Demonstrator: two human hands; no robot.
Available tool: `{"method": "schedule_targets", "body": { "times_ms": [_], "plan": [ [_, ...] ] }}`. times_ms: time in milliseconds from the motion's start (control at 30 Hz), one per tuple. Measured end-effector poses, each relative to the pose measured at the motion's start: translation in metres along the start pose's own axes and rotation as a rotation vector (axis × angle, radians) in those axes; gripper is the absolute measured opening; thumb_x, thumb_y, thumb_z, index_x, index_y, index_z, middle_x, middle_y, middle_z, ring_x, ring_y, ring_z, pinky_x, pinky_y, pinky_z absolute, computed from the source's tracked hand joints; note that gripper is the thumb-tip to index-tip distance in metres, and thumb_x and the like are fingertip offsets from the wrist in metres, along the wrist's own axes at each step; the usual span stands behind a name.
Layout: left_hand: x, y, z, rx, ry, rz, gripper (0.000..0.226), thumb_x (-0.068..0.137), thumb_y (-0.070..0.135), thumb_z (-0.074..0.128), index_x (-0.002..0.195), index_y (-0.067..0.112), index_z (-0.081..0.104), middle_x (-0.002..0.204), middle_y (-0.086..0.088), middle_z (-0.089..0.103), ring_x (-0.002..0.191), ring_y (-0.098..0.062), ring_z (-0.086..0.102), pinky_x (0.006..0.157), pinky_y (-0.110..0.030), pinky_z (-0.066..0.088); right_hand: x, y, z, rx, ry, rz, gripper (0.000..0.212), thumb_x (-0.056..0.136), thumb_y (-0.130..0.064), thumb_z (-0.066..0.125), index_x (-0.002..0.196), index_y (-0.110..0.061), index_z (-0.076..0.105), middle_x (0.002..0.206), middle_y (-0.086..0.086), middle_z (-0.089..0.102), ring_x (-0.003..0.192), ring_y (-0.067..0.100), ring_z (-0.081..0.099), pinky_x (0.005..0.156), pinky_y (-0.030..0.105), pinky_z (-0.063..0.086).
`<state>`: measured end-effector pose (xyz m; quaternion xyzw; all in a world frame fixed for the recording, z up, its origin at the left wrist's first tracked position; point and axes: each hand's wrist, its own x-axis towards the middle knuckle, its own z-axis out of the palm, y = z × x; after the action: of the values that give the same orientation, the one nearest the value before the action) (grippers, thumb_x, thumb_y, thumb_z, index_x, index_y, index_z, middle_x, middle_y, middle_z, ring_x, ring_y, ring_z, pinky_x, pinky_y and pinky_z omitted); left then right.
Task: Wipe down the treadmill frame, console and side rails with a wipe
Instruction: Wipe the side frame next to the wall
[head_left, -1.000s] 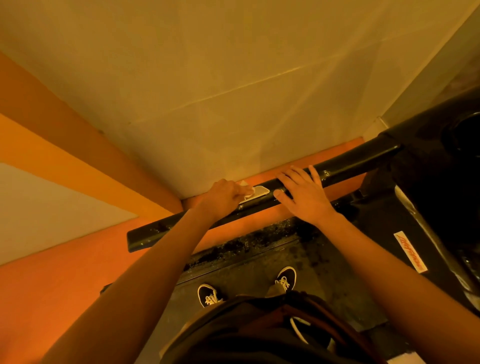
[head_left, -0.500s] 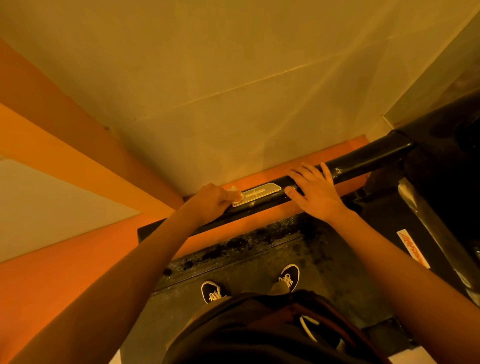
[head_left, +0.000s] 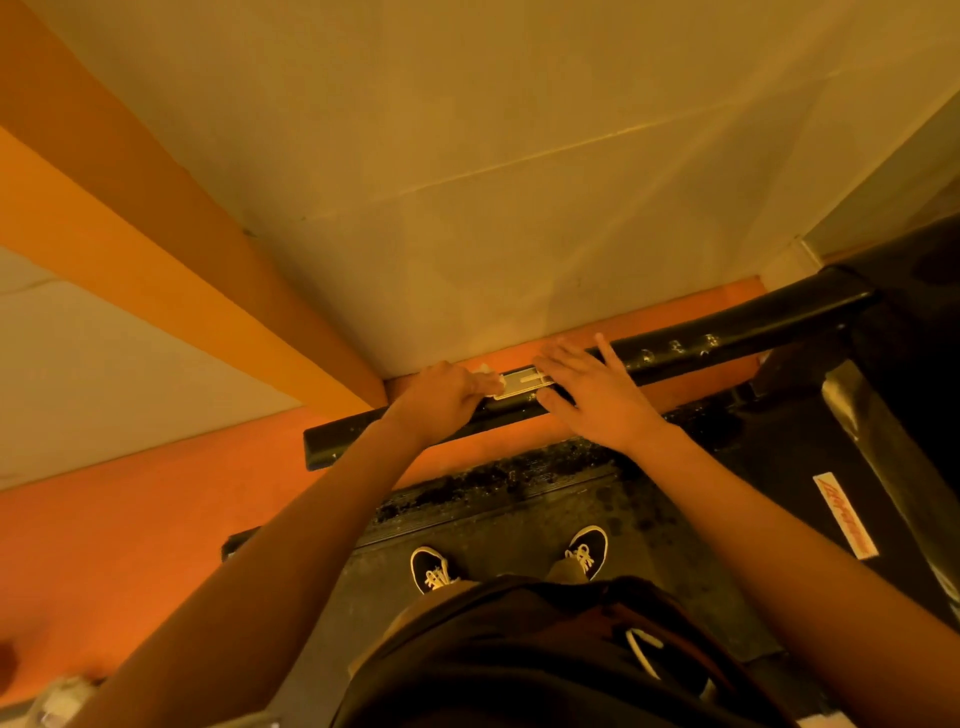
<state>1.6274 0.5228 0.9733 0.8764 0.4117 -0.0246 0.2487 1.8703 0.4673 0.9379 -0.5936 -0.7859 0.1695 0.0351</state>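
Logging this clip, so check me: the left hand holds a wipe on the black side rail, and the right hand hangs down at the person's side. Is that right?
Not quite. The head view shows the right hand resting flat, fingers spread, on the black side rail, not hanging down. The left hand does hold the wipe on that rail.

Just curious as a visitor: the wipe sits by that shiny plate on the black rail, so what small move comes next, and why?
Probably slide the left hand and its wipe rightward over the metal plate, lifting the right hand clear. The wipe is at the plate's left end; the right hand lies flat on the side rail, covering the plate's other end.
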Motion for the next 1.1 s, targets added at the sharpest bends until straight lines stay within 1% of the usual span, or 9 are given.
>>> {"method": "schedule_targets", "body": {
  "times_ms": [167, 300, 367, 500, 567, 700, 833, 967, 1100],
  "plan": [
    [-0.008, -0.011, -0.004, 0.002, -0.051, -0.013, 0.036, 0.106, 0.016, 0.047, 0.134, 0.029, 0.064, 0.127, -0.007, 0.07, 0.1, -0.03, 0.067, 0.084, -0.037, 0.052, -0.002, 0.001, 0.01, -0.021, 0.054, 0.019, 0.067, 0.097, -0.06, 0.016, 0.152, -0.029, 0.039, 0.158, -0.007, 0.036, 0.15, 0.013, 0.024, 0.122, 0.048, -0.001],
    [-0.038, -0.035, -0.01, 0.041, 0.022, -0.032, 0.037, 0.101, 0.006, 0.053, 0.129, 0.024, 0.069, 0.101, -0.014, 0.072, 0.087, -0.034, 0.068, 0.069, -0.031, 0.043, 0.0, 0.0, 0.011, -0.02, 0.083, 0.024, 0.068, 0.097, -0.061, 0.017, 0.15, -0.028, 0.042, 0.157, -0.007, 0.038, 0.149, 0.012, 0.026, 0.121, 0.044, -0.002],
    [-0.033, -0.025, -0.011, 0.062, 0.027, -0.016, 0.035, 0.101, 0.006, 0.053, 0.129, 0.019, 0.068, 0.104, -0.016, 0.071, 0.088, -0.035, 0.067, 0.07, -0.032, 0.045, -0.001, 0.0, 0.012, -0.014, 0.091, 0.023, 0.068, 0.097, -0.061, 0.017, 0.149, -0.027, 0.043, 0.156, -0.006, 0.04, 0.148, 0.013, 0.028, 0.12, 0.043, -0.003],
    [-0.025, -0.035, -0.007, 0.018, -0.043, -0.028, 0.036, 0.103, 0.017, 0.05, 0.133, 0.032, 0.064, 0.108, -0.009, 0.072, 0.089, -0.028, 0.067, 0.077, -0.04, 0.053, -0.001, -0.001, 0.011, 0.006, 0.095, 0.022, 0.069, 0.096, -0.062, 0.016, 0.149, -0.027, 0.043, 0.156, -0.006, 0.04, 0.148, 0.014, 0.028, 0.121, 0.043, -0.002],
    [-0.042, -0.053, -0.008, 0.031, 0.012, -0.003, 0.032, 0.098, 0.013, 0.057, 0.121, 0.031, 0.071, 0.1, -0.005, 0.072, 0.088, -0.026, 0.067, 0.071, -0.032, 0.048, -0.001, -0.001, 0.011, 0.015, 0.11, 0.017, 0.068, 0.097, -0.061, 0.018, 0.149, -0.026, 0.044, 0.155, -0.005, 0.041, 0.147, 0.014, 0.029, 0.121, 0.044, 0.0],
    [-0.085, -0.059, -0.027, -0.043, 0.176, 0.034, 0.02, 0.084, -0.006, 0.068, 0.096, 0.006, 0.079, 0.07, -0.004, 0.066, 0.066, -0.01, 0.059, 0.059, -0.002, 0.031, -0.001, 0.0, 0.014, 0.007, 0.125, 0.019, 0.067, 0.097, -0.061, 0.019, 0.148, -0.026, 0.046, 0.155, -0.005, 0.042, 0.147, 0.014, 0.03, 0.121, 0.045, 0.002],
    [-0.071, -0.055, -0.014, -0.034, 0.162, 0.03, 0.018, 0.092, -0.001, 0.065, 0.103, 0.007, 0.078, 0.087, -0.009, 0.075, 0.073, -0.018, 0.065, 0.062, -0.026, 0.047, -0.001, 0.0, 0.015, 0.007, 0.124, 0.02, 0.065, 0.098, -0.06, 0.021, 0.148, -0.027, 0.045, 0.155, -0.006, 0.042, 0.147, 0.014, 0.029, 0.121, 0.044, 0.001],
    [-0.061, -0.061, -0.011, -0.042, 0.082, -0.02, 0.029, 0.1, 0.011, 0.06, 0.123, 0.023, 0.073, 0.103, -0.002, 0.075, 0.086, -0.021, 0.069, 0.069, -0.028, 0.045, -0.001, 0.002, 0.015, 0.0, 0.113, 0.024, 0.064, 0.098, -0.06, 0.022, 0.149, -0.028, 0.044, 0.155, -0.007, 0.041, 0.147, 0.012, 0.028, 0.122, 0.044, 0.001],
    [-0.103, -0.087, -0.027, -0.09, 0.07, -0.083, 0.023, 0.1, 0.017, 0.062, 0.117, 0.023, 0.076, 0.079, 0.007, 0.074, 0.06, -0.001, 0.06, 0.061, -0.023, 0.047, 0.0, 0.001, 0.016, -0.003, 0.106, 0.027, 0.066, 0.098, -0.062, 0.02, 0.15, -0.029, 0.042, 0.156, -0.007, 0.04, 0.148, 0.012, 0.028, 0.122, 0.045, 0.002]
  ]
}}
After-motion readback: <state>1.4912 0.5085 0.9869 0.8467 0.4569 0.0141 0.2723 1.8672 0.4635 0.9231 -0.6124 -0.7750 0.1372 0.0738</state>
